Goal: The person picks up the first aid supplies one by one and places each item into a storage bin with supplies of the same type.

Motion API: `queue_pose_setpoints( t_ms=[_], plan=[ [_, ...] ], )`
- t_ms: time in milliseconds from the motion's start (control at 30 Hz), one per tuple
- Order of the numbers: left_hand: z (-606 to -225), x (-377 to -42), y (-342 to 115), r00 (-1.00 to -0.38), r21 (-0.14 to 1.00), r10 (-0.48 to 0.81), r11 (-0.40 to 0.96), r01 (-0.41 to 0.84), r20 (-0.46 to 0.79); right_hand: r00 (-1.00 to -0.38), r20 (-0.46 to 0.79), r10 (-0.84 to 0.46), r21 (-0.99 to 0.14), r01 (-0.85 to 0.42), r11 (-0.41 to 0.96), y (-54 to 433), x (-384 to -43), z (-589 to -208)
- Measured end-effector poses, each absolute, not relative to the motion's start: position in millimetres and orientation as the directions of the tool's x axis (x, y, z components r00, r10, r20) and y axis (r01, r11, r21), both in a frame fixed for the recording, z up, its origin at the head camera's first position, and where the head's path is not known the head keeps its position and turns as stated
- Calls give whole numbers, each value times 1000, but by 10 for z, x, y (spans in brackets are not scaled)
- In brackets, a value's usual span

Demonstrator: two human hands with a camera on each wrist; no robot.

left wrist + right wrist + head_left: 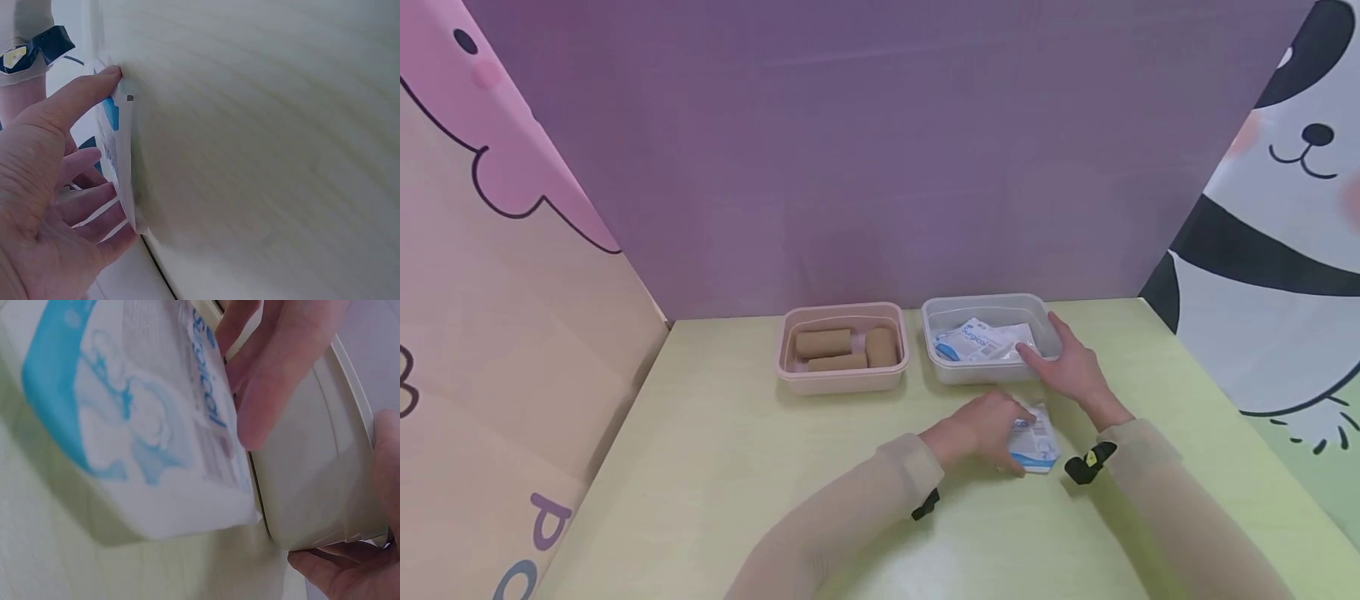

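A white and blue packet [1036,442], marked "Surgical" with pictures of white puffs, is by the front of the white plastic bin. My left hand [988,421] holds it, thumb [87,90] at one edge and fingers [94,203] along the opposite side. In the right wrist view the packet [150,437] lies close over the table with a shadow beside it. My right hand [1071,367] grips the white bin [977,373] at its right end, the thumb over the rim and fingers against the outer wall. Similar packets [977,340] lie inside that bin.
Left of the white bin stands a pink bin [842,383] holding several brown rolls [823,343]. Both bins are near the purple back panel [880,167]. Printed side panels [1285,275] border the pale yellow table [700,483].
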State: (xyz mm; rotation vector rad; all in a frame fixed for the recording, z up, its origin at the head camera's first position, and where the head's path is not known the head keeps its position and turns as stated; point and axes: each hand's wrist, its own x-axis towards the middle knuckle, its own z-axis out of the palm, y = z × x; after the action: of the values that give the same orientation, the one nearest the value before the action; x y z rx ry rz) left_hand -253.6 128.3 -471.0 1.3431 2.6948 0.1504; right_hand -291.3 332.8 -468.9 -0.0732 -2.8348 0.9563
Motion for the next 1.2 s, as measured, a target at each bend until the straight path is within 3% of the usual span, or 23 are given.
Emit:
queue_pose_setpoints(
  t_ms=[267,567,867,1000,1200],
  plan=[
    [-4643,-2564,1242,-589,148,808,586,797,-26,-990,112,89,-607,3,795,3342,-2911,-4688],
    [-4400,-2660,1004,-485,205,863,454,867,141,-990,113,88,-617,0,787,3342,-2917,-4699],
    [-4165,-2783,769,-433,206,841,384,900,325,-990,104,93,-603,12,798,3365,-2936,-4705],
    [-4094,-2889,724,-484,214,792,434,875,371,-988,128,83,-588,-8,809,3391,-2933,-4702],
    [-4044,-3018,697,-682,295,610,619,728,404,-990,113,84,-592,0,806,3366,-2917,-4698]
  ],
)
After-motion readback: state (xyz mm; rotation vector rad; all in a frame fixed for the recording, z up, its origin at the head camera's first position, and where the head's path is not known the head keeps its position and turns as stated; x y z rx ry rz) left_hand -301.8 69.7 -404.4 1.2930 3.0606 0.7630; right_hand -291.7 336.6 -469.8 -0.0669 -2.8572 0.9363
